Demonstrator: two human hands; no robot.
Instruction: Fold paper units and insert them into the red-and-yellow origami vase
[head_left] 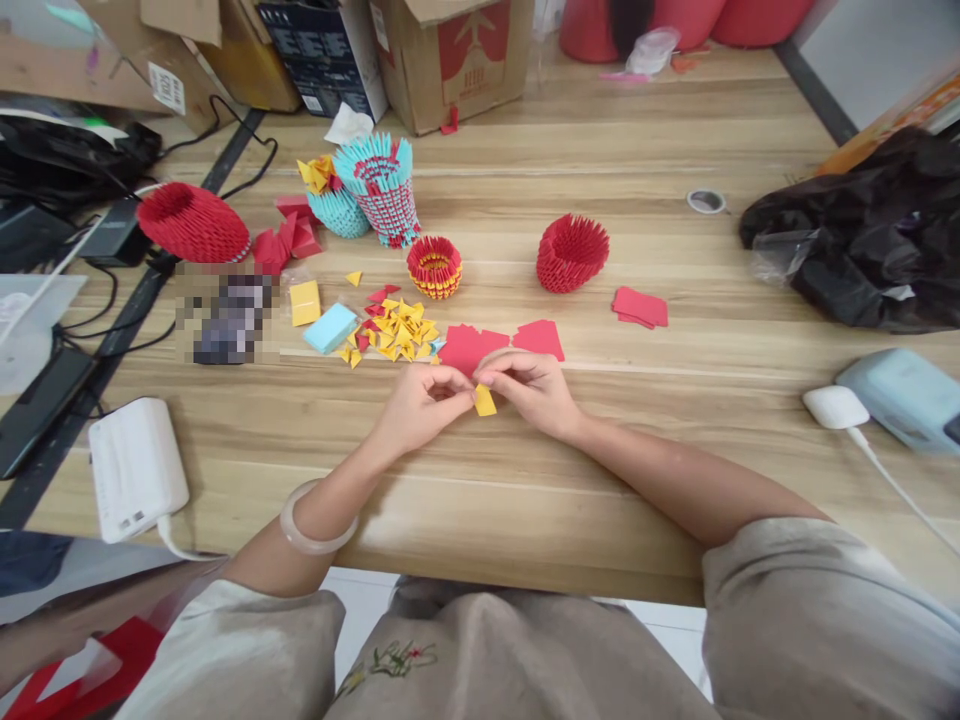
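Observation:
Between my two hands, near the table's front, is a small yellow piece of paper (486, 401), partly folded. My left hand (426, 405) pinches its left edge, and my right hand (532, 388) pinches it from the upper right. Just beyond my fingers lie red paper slips (469, 346), with another group of red slips (540, 338) to their right. A pile of folded yellow paper triangles (405, 330), with some red ones among them, sits beyond my left hand. Left of the pile are a light blue paper stack (331, 328) and a yellow paper stack (305, 303).
Farther back stand a red-and-yellow paper bowl (435, 268), a red paper bowl (572, 254) and a blue-and-red paper vase (381, 190). A white power bank (139, 470) lies left, a black plastic bag (862, 240) right. Cardboard boxes (457, 60) line the back.

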